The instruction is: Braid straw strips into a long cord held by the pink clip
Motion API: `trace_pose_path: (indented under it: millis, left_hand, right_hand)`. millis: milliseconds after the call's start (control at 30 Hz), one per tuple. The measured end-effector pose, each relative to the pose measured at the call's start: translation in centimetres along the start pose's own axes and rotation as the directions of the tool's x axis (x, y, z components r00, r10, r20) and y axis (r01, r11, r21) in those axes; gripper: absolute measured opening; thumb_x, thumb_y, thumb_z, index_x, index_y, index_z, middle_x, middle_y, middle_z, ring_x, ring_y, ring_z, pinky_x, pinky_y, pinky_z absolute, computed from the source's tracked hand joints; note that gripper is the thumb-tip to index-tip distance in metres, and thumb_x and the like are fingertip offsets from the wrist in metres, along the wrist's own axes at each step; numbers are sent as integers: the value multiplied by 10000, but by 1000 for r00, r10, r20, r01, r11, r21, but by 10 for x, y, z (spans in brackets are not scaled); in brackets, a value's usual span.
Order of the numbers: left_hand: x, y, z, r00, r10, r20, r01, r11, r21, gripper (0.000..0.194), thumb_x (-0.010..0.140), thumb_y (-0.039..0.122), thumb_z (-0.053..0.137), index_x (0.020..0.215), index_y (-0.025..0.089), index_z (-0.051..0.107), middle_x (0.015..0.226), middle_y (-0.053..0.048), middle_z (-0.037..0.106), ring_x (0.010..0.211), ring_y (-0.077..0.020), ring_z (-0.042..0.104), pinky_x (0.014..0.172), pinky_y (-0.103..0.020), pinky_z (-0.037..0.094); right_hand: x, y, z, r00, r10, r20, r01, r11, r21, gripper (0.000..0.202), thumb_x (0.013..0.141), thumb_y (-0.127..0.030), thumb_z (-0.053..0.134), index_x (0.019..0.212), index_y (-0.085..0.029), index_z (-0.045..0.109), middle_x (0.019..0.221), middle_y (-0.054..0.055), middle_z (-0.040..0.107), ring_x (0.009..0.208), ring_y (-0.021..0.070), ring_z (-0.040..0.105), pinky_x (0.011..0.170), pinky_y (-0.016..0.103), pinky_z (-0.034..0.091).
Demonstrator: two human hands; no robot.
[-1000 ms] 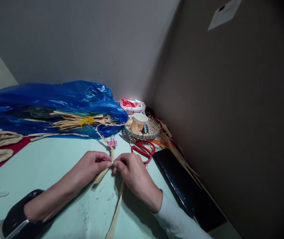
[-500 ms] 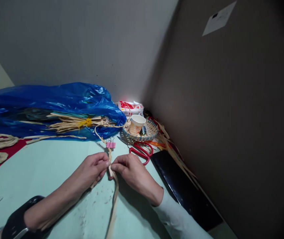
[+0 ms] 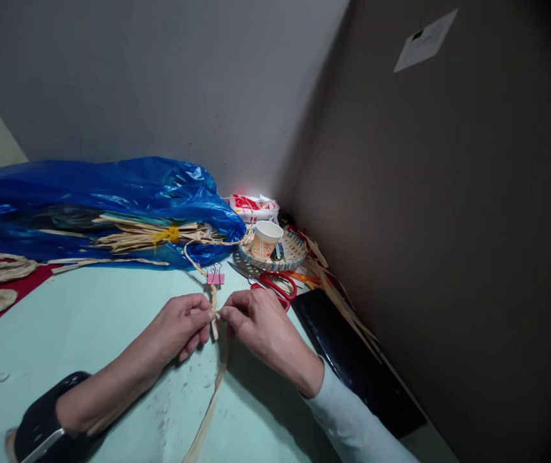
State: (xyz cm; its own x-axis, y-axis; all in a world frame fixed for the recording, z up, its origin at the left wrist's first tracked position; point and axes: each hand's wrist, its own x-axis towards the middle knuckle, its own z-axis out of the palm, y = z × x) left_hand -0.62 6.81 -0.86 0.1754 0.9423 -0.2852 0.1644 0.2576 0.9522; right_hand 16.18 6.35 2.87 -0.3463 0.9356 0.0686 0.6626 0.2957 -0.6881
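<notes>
One left hand point(image 3: 184, 326) pinches the braid point(image 3: 214, 296); the right hand point(image 3: 261, 329) pinches its strand point(image 3: 218, 312) just beside; the braid runs from between them to a clip point(image 3: 216, 278)

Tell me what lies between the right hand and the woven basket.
The red-handled scissors lie between the right hand and the woven basket; the head view shows this, with the handles partly hidden behind the hand.

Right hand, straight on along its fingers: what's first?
Most likely the left hand, pinching at the braided cord just opposite the right hand; whether cord or thumb comes first is unclear in depth.
</notes>
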Motion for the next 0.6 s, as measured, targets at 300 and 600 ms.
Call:
trace_pose_path:
  millis: [300,600]
  left_hand:
    - [-7,-1,-4,998,-44,-36,43,999,-34,278,677,449,657,723,189,570,352,151,315,317,-23,195,324,-143,132]
    - [-8,-3,-10,999,-25,28,28,994,-108,217,755,370,697,758,165,625,402,123,397,351,-23,244,347,-137,161]
  right_hand:
    - [-16,-7,25,940,-314,133,340,828,-445,137,841,-128,530,900,-143,653,784,68,708,571,167,530,529,330,181]
    - [-7,2,13,951,-310,5,305,931,-200,331,967,-339,526,757,-154,705,708,39,688,636,144,567,581,290,283]
